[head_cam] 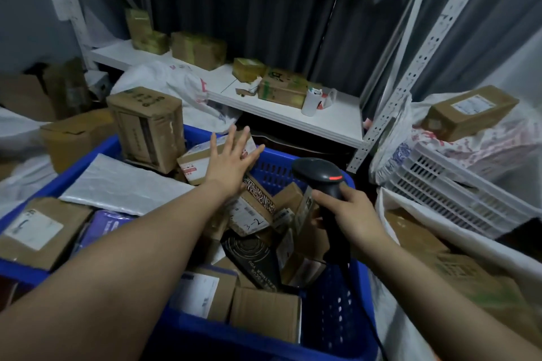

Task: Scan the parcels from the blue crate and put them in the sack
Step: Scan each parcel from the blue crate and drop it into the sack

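The blue crate (337,311) fills the lower middle, packed with several cardboard parcels, a silver mailer (123,184) and a black box (252,255). My left hand (231,161) reaches over the far side with fingers spread, just above a small brown parcel with a red-printed label (195,161). It holds nothing. My right hand (349,214) grips a black barcode scanner (319,176) over the crate's right side, its red light lit. The white sack (410,328) opens at the right, with parcels (457,272) inside.
A tall brown box (146,126) stands at the crate's far left. Behind, a white shelf (293,117) carries boxes and a white cup (312,101). A white plastic crate (457,193) and a bag topped by a box (472,114) sit at right.
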